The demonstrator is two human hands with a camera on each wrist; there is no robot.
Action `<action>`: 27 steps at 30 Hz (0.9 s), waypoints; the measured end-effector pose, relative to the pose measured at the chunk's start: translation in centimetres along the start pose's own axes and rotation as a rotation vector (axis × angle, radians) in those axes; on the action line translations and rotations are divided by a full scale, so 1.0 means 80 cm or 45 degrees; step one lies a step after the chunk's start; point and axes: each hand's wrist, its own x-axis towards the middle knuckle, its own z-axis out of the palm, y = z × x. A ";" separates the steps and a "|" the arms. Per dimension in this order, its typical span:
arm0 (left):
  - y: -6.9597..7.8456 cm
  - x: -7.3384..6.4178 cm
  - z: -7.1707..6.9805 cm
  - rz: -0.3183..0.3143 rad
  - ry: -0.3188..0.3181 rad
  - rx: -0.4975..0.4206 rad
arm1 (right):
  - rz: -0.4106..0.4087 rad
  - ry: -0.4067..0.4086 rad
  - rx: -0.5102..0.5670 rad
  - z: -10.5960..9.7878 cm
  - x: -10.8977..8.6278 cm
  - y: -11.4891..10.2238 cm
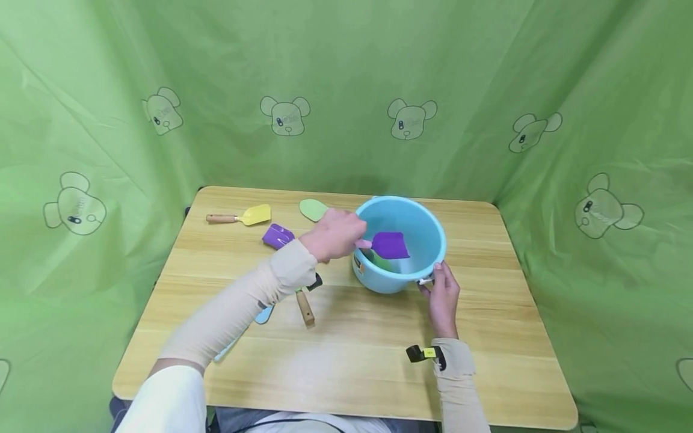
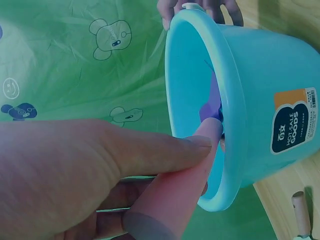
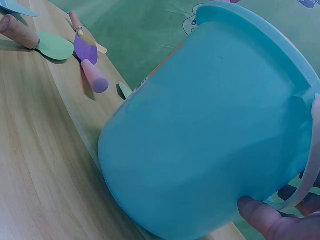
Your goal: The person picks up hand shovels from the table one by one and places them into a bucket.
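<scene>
A light blue bucket (image 1: 399,282) stands on the wooden table, with a white handle (image 3: 315,145) and a printed label (image 2: 294,120) on its side. My left hand (image 1: 338,233) grips the pink handle (image 2: 172,192) of a toy shovel with a purple blade (image 1: 391,245). That blade is over the bucket's opening, inside the rim in the left wrist view. Something green (image 1: 382,262) lies low in the bucket, partly hidden. At the bucket's near right side, my right hand (image 1: 445,299) holds it by the handle, its thumb pressed to the wall.
Left of the bucket lie a yellow shovel (image 1: 256,214), another purple shovel (image 1: 278,236), a green oval blade (image 1: 313,209) and a wooden-handled tool with a green blade (image 3: 55,46). A blue piece (image 1: 264,314) is partly under the left forearm. Green curtains (image 1: 346,156) surround the table.
</scene>
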 end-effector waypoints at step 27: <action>0.022 0.039 0.019 0.027 -0.083 0.123 | 0.033 0.011 -0.023 0.003 -0.001 -0.002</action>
